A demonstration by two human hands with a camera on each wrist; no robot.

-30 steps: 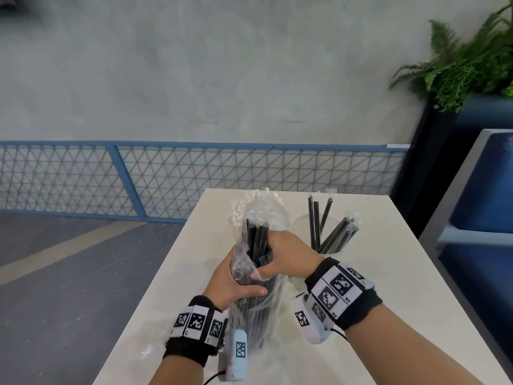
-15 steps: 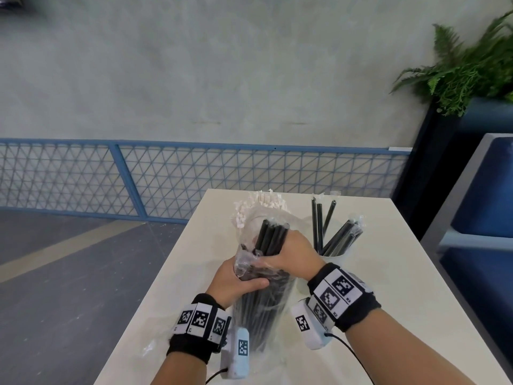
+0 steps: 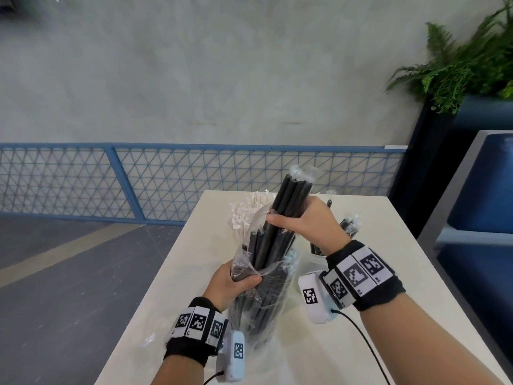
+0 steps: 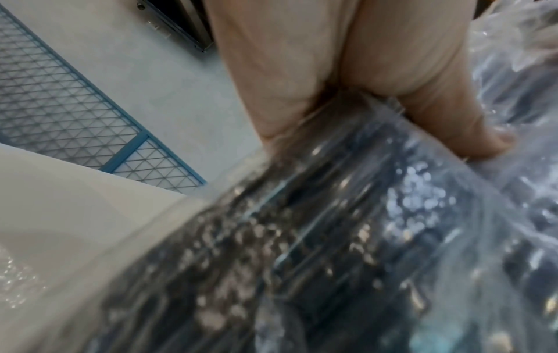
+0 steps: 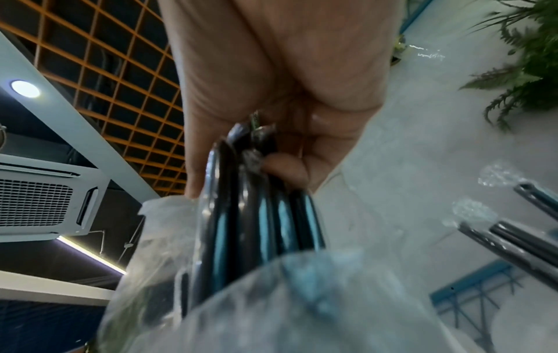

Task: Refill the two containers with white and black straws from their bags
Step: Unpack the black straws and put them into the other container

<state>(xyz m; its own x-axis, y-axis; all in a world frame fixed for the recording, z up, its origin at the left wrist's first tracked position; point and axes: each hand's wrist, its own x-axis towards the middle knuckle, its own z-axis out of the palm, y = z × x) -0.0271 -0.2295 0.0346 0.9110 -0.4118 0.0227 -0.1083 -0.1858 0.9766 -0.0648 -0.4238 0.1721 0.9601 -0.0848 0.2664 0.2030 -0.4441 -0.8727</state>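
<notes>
A clear plastic bag of black straws (image 3: 261,298) stands on the white table (image 3: 361,343), and my left hand (image 3: 236,282) grips it at mid height. In the left wrist view the bag (image 4: 332,238) fills the picture, with my thumb on the plastic. My right hand (image 3: 302,220) grips a bundle of black straws (image 3: 288,201) lifted partly out of the bag's mouth, tilted up and right. The right wrist view shows my fingers curled round that bundle (image 5: 256,215). Behind the bag stands a container of white straws (image 3: 247,215). A container with several black straws (image 3: 347,232) sits behind my right wrist, mostly hidden.
A blue mesh railing (image 3: 166,179) runs behind the table's far edge. A dark planter with a fern (image 3: 458,68) and a blue seat (image 3: 485,207) stand on the right. A loose clear bag (image 3: 155,337) lies near the table's left edge.
My right hand has risen with the bundle of black straws, drawing it well up out of the bag. My left hand has slid lower on the bag.
</notes>
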